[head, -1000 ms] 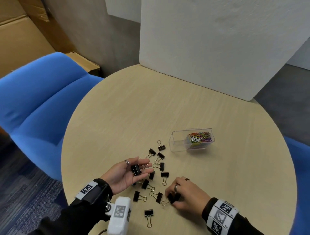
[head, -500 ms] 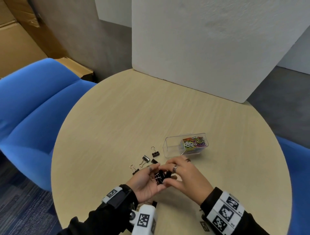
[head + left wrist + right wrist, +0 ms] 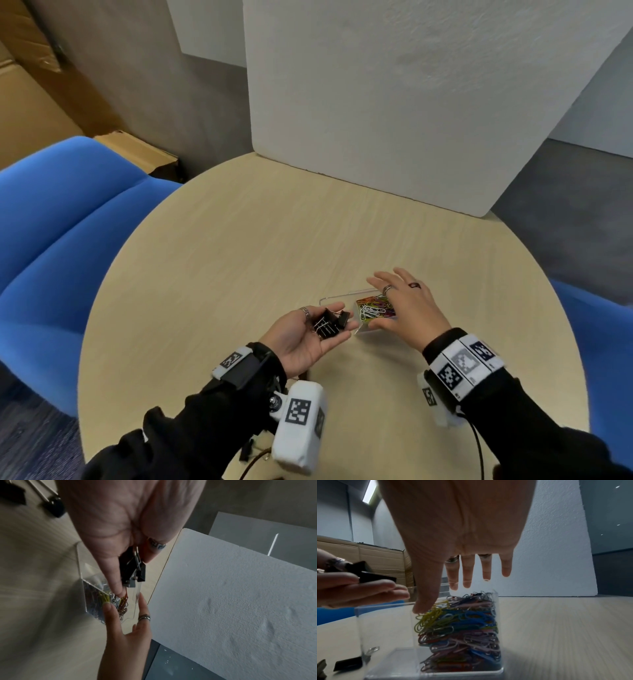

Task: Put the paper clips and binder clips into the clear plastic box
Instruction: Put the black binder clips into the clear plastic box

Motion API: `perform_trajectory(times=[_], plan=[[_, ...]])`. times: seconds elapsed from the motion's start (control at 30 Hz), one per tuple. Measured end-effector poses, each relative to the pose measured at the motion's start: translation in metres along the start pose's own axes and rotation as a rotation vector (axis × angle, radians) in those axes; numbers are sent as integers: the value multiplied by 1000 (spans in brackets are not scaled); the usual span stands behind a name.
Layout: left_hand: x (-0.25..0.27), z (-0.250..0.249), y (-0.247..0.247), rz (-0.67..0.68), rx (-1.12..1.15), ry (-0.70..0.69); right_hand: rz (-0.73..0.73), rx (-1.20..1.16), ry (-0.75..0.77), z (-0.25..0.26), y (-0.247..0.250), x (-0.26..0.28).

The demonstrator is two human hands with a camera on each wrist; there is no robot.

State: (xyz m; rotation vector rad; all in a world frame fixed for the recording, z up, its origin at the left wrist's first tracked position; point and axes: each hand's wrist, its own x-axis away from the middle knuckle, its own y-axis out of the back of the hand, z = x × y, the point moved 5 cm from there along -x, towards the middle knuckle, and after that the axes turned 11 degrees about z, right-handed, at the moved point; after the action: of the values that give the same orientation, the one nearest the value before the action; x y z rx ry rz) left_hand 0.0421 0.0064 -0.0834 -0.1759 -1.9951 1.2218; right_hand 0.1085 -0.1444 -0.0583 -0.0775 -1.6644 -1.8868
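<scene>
- Round wooden table (image 3: 239, 274) sits in front of us, with a white foam board (image 3: 411, 102) at the far side and blue chairs (image 3: 61, 219) around it.
- Our left hand (image 3: 308, 339) is palm up, fingers loosely cupped around a bunch of black binder clips (image 3: 330, 323).
- Our right hand (image 3: 407, 308) is spread flat over the clear plastic box (image 3: 388, 635), thumb tip on the colorful paper clips (image 3: 460, 631) inside.
- More binder clips lie on the table near the box.
</scene>
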Motion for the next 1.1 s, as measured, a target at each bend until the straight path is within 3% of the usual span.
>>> perform_trajectory(times=[0.33,0.43,0.57,0.67,0.77,0.83,0.93,1.1], plan=[[8,-7,-8,-37,10,-35,32,18,13,-4,-1,-2],[16,-14,-6,-65,-100,-43,24,31,14,-5,0,-3],[31,-32,0,-124,-546,-73,-5,84,-3,-1,-1,-1],[42,-47,9,-189,-985,-98,-222,45,84,9,0,6],[50,-53,22,-230,-1369,-18,-395,-3,198,35,-1,21],[54,-57,35,-278,-1650,42,-304,-50,300,57,-12,24],[59,-56,55,-375,-2008,138,33,-132,364,81,-47,24],[56,-30,82,-377,-2100,158,319,12,320,102,-99,25]])
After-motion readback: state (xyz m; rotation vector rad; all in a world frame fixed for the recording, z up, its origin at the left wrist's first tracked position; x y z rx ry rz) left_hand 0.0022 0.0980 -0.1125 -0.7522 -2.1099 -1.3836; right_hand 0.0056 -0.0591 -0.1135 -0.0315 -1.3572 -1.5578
